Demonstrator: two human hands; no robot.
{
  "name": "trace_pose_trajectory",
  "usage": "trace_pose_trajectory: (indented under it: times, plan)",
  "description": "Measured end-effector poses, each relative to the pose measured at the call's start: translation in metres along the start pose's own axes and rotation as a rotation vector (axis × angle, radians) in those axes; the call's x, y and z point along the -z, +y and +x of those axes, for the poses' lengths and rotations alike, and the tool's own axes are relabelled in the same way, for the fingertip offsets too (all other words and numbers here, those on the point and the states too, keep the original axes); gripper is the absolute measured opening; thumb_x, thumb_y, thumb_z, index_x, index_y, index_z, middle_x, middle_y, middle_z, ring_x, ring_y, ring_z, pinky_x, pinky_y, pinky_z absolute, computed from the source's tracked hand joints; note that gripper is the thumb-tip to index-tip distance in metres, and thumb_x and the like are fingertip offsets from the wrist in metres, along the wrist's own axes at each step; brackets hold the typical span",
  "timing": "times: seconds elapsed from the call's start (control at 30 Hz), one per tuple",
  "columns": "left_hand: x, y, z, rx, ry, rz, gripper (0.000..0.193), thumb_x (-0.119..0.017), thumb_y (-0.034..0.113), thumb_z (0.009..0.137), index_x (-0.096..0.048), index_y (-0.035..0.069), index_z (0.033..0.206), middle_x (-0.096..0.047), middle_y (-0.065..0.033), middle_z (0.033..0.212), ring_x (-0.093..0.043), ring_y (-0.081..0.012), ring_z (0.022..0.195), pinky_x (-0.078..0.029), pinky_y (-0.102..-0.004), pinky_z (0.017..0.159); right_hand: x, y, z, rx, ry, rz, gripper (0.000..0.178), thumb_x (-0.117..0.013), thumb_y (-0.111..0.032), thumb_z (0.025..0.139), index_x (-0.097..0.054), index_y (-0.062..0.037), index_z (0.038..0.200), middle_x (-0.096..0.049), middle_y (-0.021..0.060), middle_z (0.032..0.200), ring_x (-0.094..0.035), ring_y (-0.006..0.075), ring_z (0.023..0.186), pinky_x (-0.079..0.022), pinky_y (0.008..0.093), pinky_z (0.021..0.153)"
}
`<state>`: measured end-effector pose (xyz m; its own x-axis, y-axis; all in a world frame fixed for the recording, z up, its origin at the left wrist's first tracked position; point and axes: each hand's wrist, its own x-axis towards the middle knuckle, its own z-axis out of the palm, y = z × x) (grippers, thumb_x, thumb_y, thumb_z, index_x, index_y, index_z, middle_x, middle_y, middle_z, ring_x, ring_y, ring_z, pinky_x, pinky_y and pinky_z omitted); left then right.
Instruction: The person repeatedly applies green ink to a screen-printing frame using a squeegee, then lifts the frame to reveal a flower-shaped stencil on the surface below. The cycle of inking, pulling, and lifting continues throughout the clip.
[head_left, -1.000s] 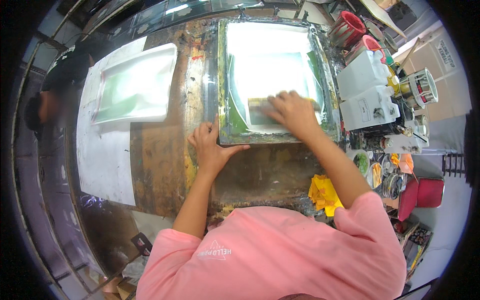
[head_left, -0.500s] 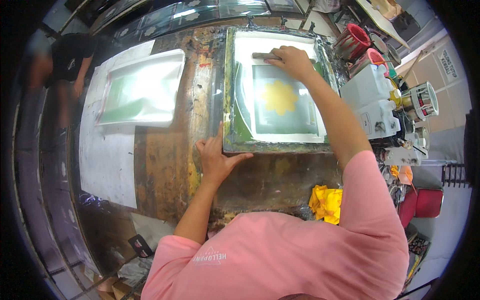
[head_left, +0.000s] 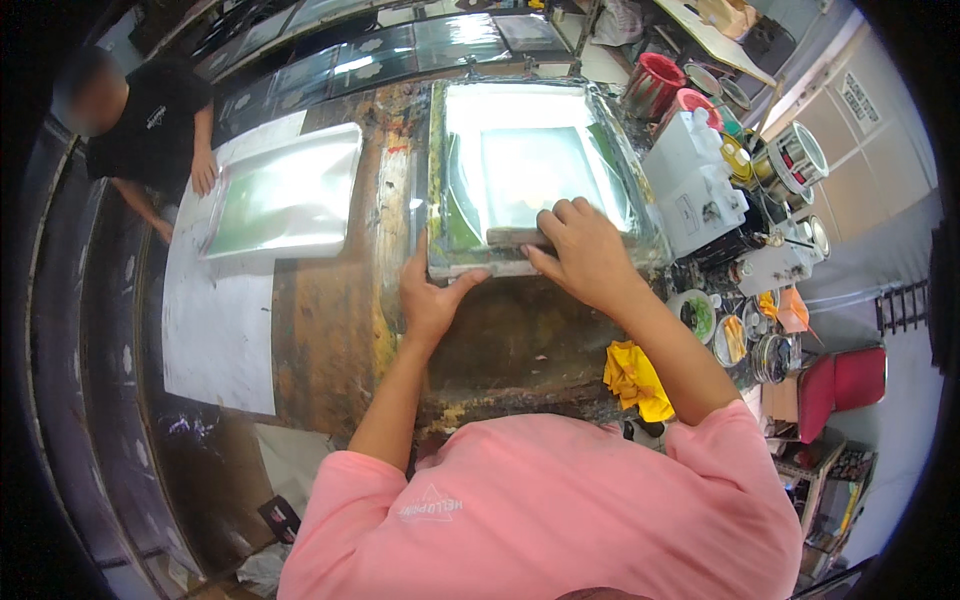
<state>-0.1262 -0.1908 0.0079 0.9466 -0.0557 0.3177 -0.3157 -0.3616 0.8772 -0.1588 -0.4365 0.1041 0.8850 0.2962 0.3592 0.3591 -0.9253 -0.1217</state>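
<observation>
now that the right hand (head_left: 583, 252) clasps the squeegee (head_left: 514, 237) lower, at center frame, the screen (head_left: 530, 168) stroke seems nearly complete, left hand (head_left: 430, 298) spread.

Left of centre, the left hand (head_left: 430, 303) spreads thumb (head_left: 464, 286) and forefinger (head_left: 421, 245); right of centre, the right hand (head_left: 588, 255) curls its fingers (head_left: 574, 212), its forearm (head_left: 680, 350) slanting toward lower right.

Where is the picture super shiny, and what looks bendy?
Head view: white glare covers much of the screen inside the frame and part of the glossy sheet; head view: the rack at far left curves.
</observation>
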Motion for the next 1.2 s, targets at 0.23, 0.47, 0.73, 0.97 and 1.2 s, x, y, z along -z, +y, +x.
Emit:
trace_pose_trajectory:
  times: [0.23,0.47,0.73,0.97,1.2]
  plan:
    - [0.000,0.053,0.054,-0.138,0.140,-0.208,0.114,-0.088,0.049,0.084,-0.030,-0.007,0.164,-0.055,-0.0267,0.143,-0.054,-0.0337,0.131,-0.040,-0.0472,0.114,0.058,0.021,0.091,0.084,0.454,-0.247,0.034,-0.068,-0.044,0.095,-0.071,-0.0101,0.096,-0.067,0.0087,0.087,-0.067,0.0294,0.090,-0.042,0.0496,0.094]
    - [-0.002,0.007,0.000,-0.052,-0.244,1.078,0.112,-0.065,0.077,0.088,-0.029,0.007,0.168,-0.030,-0.0284,0.170,-0.023,-0.0478,0.159,-0.006,-0.0692,0.126,0.101,0.037,0.148,0.055,0.464,-0.152,0.048,-0.064,-0.045,0.095,-0.073,-0.0008,0.078,-0.073,0.0202,0.079,-0.071,0.0387,0.079,-0.049,0.0520,0.081]
    - [-0.022,0.015,0.028,-0.149,-0.161,0.514,0.088,-0.070,0.062,0.094,-0.053,-0.003,0.151,-0.052,-0.0252,0.157,-0.038,-0.0419,0.154,-0.009,-0.0649,0.128,0.119,0.046,0.178,0.008,0.396,-0.120,0.051,-0.059,-0.047,0.097,-0.076,-0.0029,0.079,-0.074,0.0189,0.078,-0.072,0.0377,0.082,-0.047,0.0503,0.084]
    - [0.020,0.017,0.086,-0.194,0.156,0.352,0.043,-0.070,0.024,0.098,-0.069,0.000,0.134,-0.069,-0.0240,0.138,-0.058,-0.0386,0.139,-0.020,-0.0568,0.129,0.121,0.040,0.179,0.007,0.463,-0.125,0.047,-0.061,-0.047,0.096,-0.076,-0.0042,0.084,-0.075,0.0187,0.086,-0.072,0.0377,0.088,-0.047,0.0500,0.085]
    - [0.174,-0.059,0.079,-0.066,0.330,0.616,0.044,-0.074,0.019,0.092,-0.070,0.004,0.134,-0.071,-0.0193,0.135,-0.065,-0.0372,0.129,-0.028,-0.0562,0.127,0.107,0.044,0.167,0.029,0.485,-0.168,0.046,-0.063,-0.049,0.099,-0.074,-0.0042,0.100,-0.074,0.0158,0.093,-0.068,0.0362,0.089,-0.045,0.0471,0.089]
